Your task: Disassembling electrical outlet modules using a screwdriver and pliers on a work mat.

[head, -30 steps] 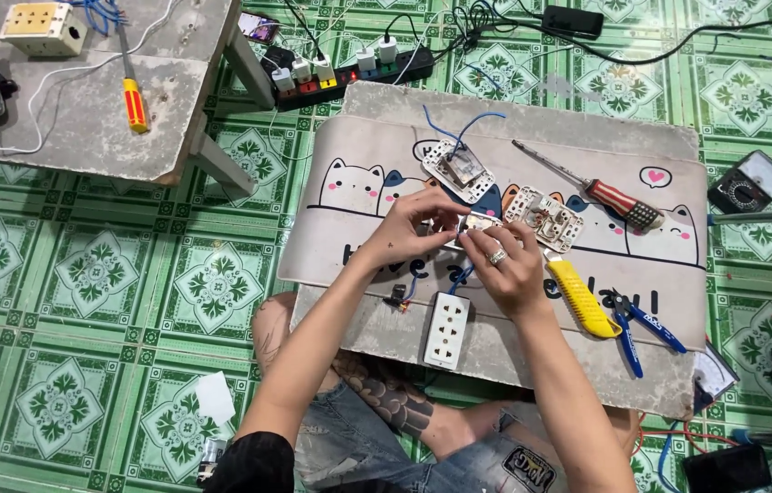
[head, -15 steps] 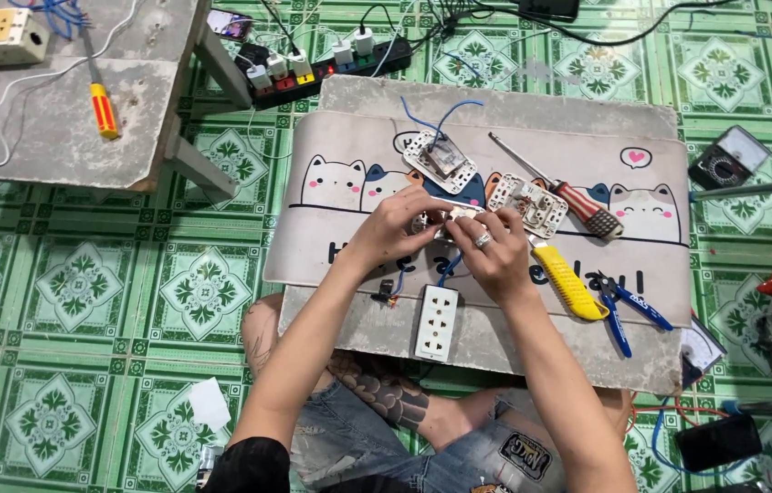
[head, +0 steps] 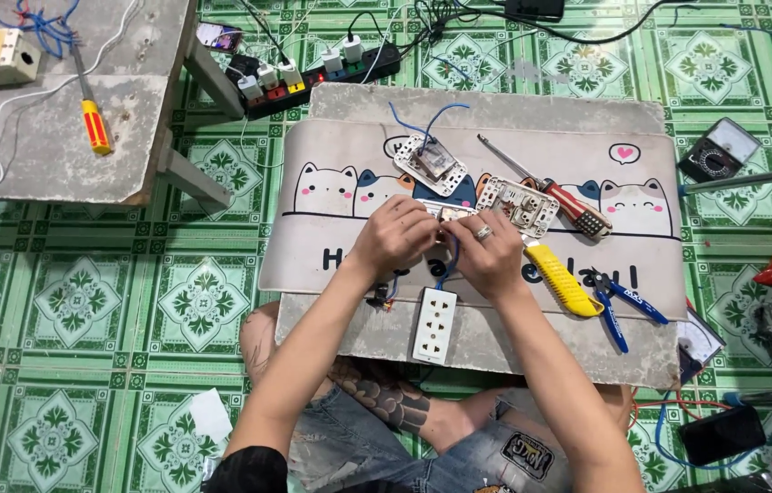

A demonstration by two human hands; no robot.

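A grey board (head: pixel 495 114) on the green tiled floor (head: pixel 84 301) carries a cat-print mat (head: pixel 331 228), with a white socket plate (head: pixel 435 325) just below the fingers.

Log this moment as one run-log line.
left hand: grips small white electrical part | right hand: grips same part | white rectangular socket plate: on mat, nearer the person

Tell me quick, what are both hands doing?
Left hand: closed, pinching a small white electrical part.
Right hand: closed on the same part.
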